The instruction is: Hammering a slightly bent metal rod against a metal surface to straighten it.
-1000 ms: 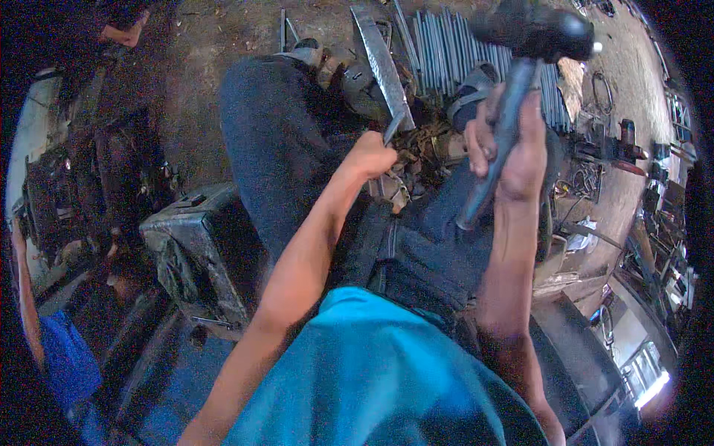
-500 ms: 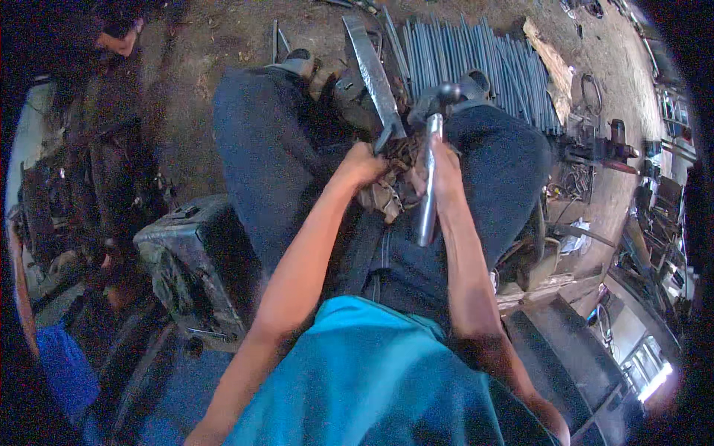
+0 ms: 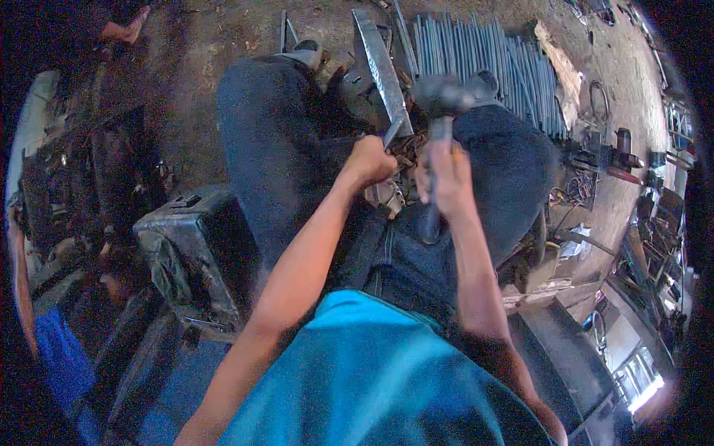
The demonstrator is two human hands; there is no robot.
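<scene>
My left hand [image 3: 370, 160] is closed around the narrow near end of a long flat metal blade [image 3: 381, 70], which points away from me between my legs. Its broad face looks rough and silvery. In my right hand [image 3: 448, 177] is a hammer [image 3: 442, 128], gripped by its metal-looking handle. The hammer's head is up beyond my fingers, smeared by motion and apart from the blade, just right of the blade's near end. Crumpled brown material [image 3: 387, 195] lies below and between my hands, partly covered by them.
Several thin metal rods [image 3: 487, 63] lie in a row on the ground ahead, beside a torn brown sheet [image 3: 559, 74]. A dark battered metal box [image 3: 190, 249] stands left of my leg. Tools and scrap crowd the right side. Another person's blue garment [image 3: 65, 368] shows at the left edge.
The hammer's head has blurred and its handle has swung more upright as my right hand turned. My left hand and the blade have shifted slightly right in view.
</scene>
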